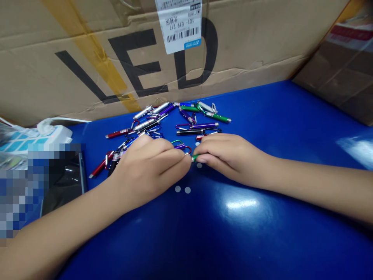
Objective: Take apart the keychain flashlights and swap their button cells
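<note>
Between my two hands is a small green keychain flashlight (195, 158), with only a short piece of its body and a silvery end showing. My right hand (230, 153) pinches its right part, thumb against fingers. My left hand (157, 163) is closed at the silvery end, its fingertips mostly hidden behind the knuckles. Just beyond the hands lies a loose pile of similar flashlights with carabiner clips, among them a black one (190, 132), a purple one (205, 125), a red one (119, 133) and a green one (218, 117). My left hand covers part of the pile.
Several pale round discs, one of them a grey disc (187, 190), lie on the blue table (262, 241). A large cardboard box (247, 46) stands along the back, another box (338, 74) at right. At left are a power strip (58, 136) and a dark flat device (65, 182).
</note>
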Motion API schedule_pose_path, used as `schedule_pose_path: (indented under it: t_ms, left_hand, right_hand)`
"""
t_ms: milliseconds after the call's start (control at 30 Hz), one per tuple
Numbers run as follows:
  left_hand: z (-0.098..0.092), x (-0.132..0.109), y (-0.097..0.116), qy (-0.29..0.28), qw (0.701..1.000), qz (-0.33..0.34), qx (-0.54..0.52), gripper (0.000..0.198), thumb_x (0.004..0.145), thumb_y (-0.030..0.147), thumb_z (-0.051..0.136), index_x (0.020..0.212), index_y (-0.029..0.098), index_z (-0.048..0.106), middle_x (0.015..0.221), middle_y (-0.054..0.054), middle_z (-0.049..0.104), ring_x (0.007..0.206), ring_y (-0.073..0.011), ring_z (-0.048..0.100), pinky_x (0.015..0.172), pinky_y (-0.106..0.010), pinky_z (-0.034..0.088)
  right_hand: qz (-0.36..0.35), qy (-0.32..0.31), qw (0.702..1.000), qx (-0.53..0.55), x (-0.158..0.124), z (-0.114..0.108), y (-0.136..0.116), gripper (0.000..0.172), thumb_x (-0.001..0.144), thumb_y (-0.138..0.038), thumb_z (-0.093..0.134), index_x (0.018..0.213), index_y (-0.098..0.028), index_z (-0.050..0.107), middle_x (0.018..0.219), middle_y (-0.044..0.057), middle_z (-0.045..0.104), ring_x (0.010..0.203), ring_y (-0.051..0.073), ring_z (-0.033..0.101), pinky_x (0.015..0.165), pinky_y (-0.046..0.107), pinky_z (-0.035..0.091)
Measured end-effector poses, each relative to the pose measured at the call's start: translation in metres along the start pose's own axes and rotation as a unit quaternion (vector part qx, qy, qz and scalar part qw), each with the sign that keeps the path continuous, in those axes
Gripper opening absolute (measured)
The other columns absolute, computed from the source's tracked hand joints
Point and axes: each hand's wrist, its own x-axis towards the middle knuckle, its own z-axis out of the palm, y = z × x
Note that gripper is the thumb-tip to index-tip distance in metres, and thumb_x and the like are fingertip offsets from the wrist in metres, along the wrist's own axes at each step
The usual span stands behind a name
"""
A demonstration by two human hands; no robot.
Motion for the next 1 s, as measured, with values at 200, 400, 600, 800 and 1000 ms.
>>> schedule_pose_path:
  t_ms: [200,400,600,800,1000]
  left_hand:
    - [0.004,0.001,-0.001,0.039,0.997,0.059,0.03,0.014,0.091,0.013,0.052,0.084,0.018,0.063,0.069,0.003,0.068,0.065,-0.0136,0.059,0.055,-0.031,0.029]
    - [0.004,-0.004,-0.005,-0.001,0.997,-0.042,-0.064,0.006,0.09,0.022,0.058,0.093,0.022,0.062,0.081,0.003,0.07,0.073,-0.0144,0.059,0.064,-0.032,0.033]
    - [0.007,-0.008,-0.007,0.012,0.995,-0.034,-0.092,0.005,0.088,0.021,0.06,0.093,0.021,0.063,0.079,0.001,0.069,0.072,-0.0151,0.059,0.063,-0.031,0.034]
    - [0.012,-0.013,-0.008,-0.001,0.994,-0.03,-0.107,0.006,0.089,0.022,0.059,0.095,0.021,0.061,0.079,0.001,0.068,0.074,-0.0155,0.06,0.066,-0.031,0.038]
    - [0.012,-0.008,-0.006,-0.011,0.99,-0.029,-0.136,0.004,0.087,0.018,0.058,0.089,0.02,0.06,0.076,0.001,0.067,0.072,-0.0159,0.06,0.065,-0.031,0.04]
  right_hand:
    - [0.163,-0.023,0.985,0.057,0.006,-0.006,-0.018,0.03,0.097,-0.036,0.037,0.076,-0.019,0.05,0.064,-0.003,0.054,0.057,0.01,0.047,0.054,0.023,0.033]
    - [0.176,-0.041,0.982,0.058,0.004,-0.014,-0.026,0.013,0.085,-0.028,0.057,0.092,-0.02,0.049,0.073,-0.004,0.06,0.061,0.01,0.054,0.052,0.022,0.033]
    - [0.156,-0.046,0.987,0.017,0.005,-0.014,-0.023,0.01,0.089,-0.029,0.055,0.089,-0.019,0.056,0.087,0.0,0.067,0.073,0.014,0.061,0.058,0.024,0.036]
    - [0.195,-0.12,0.968,-0.105,0.009,-0.014,-0.031,0.019,0.09,-0.038,0.053,0.089,-0.02,0.057,0.068,0.0,0.063,0.06,0.017,0.059,0.05,0.024,0.029]
    - [0.143,-0.145,0.973,-0.108,0.007,-0.016,-0.029,0.03,0.095,-0.04,0.041,0.08,-0.02,0.055,0.065,-0.001,0.06,0.056,0.013,0.054,0.049,0.024,0.026]
